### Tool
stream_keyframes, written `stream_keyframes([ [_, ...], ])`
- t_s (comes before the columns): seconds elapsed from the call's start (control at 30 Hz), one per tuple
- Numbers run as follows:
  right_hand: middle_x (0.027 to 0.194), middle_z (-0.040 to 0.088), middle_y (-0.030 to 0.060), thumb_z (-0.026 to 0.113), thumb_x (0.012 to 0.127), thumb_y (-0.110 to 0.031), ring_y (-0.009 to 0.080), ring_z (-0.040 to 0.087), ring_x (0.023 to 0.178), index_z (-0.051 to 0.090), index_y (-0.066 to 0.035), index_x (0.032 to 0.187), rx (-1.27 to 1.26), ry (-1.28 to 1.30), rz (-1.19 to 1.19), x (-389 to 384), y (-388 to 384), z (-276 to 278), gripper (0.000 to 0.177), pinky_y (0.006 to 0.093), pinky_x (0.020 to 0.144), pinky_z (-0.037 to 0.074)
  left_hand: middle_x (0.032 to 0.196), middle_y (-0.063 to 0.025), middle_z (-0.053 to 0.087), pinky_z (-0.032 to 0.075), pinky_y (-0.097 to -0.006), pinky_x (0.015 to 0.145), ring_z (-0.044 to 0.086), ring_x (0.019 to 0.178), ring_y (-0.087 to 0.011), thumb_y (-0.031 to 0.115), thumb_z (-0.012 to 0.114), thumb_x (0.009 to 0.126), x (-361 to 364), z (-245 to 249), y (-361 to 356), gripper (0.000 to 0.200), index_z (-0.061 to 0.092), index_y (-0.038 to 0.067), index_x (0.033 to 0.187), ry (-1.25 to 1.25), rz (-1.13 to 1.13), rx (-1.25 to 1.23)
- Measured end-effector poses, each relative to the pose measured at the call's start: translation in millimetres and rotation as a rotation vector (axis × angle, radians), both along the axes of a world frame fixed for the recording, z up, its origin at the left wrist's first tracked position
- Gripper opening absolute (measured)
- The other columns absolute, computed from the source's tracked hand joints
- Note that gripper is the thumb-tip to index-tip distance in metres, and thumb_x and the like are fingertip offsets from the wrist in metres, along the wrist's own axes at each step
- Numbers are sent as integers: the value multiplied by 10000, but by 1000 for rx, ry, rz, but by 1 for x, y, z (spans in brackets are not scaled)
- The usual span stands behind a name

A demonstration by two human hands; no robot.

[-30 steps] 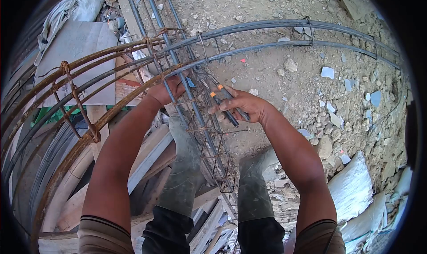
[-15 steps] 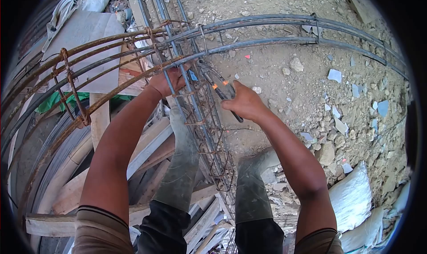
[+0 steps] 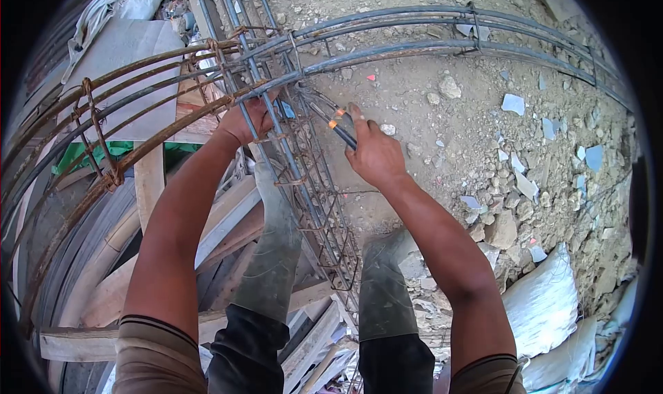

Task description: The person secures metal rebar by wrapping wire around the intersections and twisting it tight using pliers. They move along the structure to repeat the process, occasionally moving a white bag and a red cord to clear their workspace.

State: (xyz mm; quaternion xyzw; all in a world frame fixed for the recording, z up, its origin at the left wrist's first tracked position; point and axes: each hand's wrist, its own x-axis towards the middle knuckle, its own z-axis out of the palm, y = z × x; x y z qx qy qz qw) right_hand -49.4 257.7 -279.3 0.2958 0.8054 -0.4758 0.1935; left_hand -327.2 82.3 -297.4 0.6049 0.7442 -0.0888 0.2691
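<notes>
My right hand (image 3: 378, 156) is closed around the dark handles of pincers (image 3: 336, 122) with orange bands. The pincers' jaws sit against the side of a narrow rebar cage (image 3: 293, 160), just below where it crosses a curved rebar cage (image 3: 376, 59). On the other side of the narrow cage, my left hand (image 3: 242, 123) reaches in among the bars under the crossing. Its fingers look curled and are partly hidden by a bar, so what they grip does not show. A small blue piece (image 3: 288, 109) shows beside those fingers.
My boots (image 3: 385, 283) stand on either side of the narrow cage. Timber planks (image 3: 148, 187) and a grey board (image 3: 124, 76) lie at left. Stony ground with broken tile (image 3: 513, 104) spreads at right, with white sacks (image 3: 545, 301) at lower right.
My right hand has shifted its hold and turned on the pincers' handles, which have swung slightly. My left hand stays at the crossing. The whole view has slid a little, moving the cages left.
</notes>
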Motion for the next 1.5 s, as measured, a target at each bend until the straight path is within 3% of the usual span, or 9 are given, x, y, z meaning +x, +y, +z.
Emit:
stream_keyframes([
  [0.13, 1059, 675, 215, 680, 814, -169, 360, 681, 902, 407, 25, 1399, 79, -68, -46, -8, -4, 0, 675, 429, 793, 536, 1198, -252, 593, 480, -503, 950, 585, 1069, -450, 370, 474, 954, -3, -10, -1, 485, 478, 99, 1356, -27, 8, 36],
  [0.3, 1130, 648, 166, 619, 842, -119, 200, 653, 870, 458, -42, 1375, -1648, 13, -646, -12, 5, -18, 562, 340, 693, 558, 1211, -214, 596, 469, -475, 956, 570, 1113, -419, 357, 478, 950, -4, -1, 0, 501, 467, 113, 1388, -57, -11, -9],
  [0.47, 1032, 659, 149, 575, 862, -49, 176, 611, 737, 367, -121, 1444, -2156, 153, -991, -12, -30, -5, 623, 306, 565, 495, 1265, -204, 587, 468, -466, 957, 567, 1138, -406, 317, 508, 936, 0, -2, 6, 482, 500, 112, 1372, 8, -64, 74],
  [0.57, 929, 643, 128, 558, 856, -69, 216, 625, 722, 414, -62, 1406, -1089, -83, -408, -18, 1, 14, 569, 352, 600, 510, 1269, -204, 589, 454, -467, 969, 573, 1126, -408, 312, 494, 928, -6, -12, -1, 471, 520, 111, 1353, -122, 45, 93],
  [0.8, 987, 651, 211, 627, 804, -233, 345, 670, 848, 454, 11, 1353, 45, -77, 52, -20, 18, -6, 625, 442, 778, 528, 1240, -252, 575, 443, -524, 972, 555, 1109, -454, 333, 460, 930, -3, -5, 3, 516, 451, 97, 1388, -73, -16, 4],
  [1.13, 967, 593, 112, 557, 856, -79, 180, 593, 722, 417, -80, 1363, -2375, 241, -1133, -17, -42, 6, 526, 342, 571, 521, 1280, -241, 564, 458, -490, 969, 585, 1104, -422, 357, 458, 907, 1, 4, 12, 552, 444, 123, 1407, -65, -26, 89],
  [1.27, 941, 611, 113, 569, 870, -144, 247, 607, 690, 425, -141, 1430, -1258, -87, -652, -21, -16, 23, 579, 402, 627, 514, 1267, -239, 572, 463, -494, 958, 589, 1087, -425, 345, 465, 904, -3, -4, 2, 534, 456, 127, 1391, 34, -71, -15],
  [1.3, 942, 633, 171, 599, 871, -185, 342, 671, 819, 350, -93, 1473, -433, 21, -149, -4, -7, -3, 658, 464, 725, 527, 1266, -251, 569, 468, -504, 952, 581, 1092, -440, 329, 465, 909, 1, 4, 9, 530, 450, 125, 1397, -137, 54, 10],
  [1.5, 1128, 635, 282, 645, 837, -197, 420, 659, 986, 371, 12, 1432, -212, -139, -129, -18, 3, 19, 687, 452, 874, 521, 1265, -245, 569, 474, -491, 945, 569, 1093, -450, 332, 475, 915, 1, 0, 8, 570, 407, 132, 1444, -44, -2, -43],
])
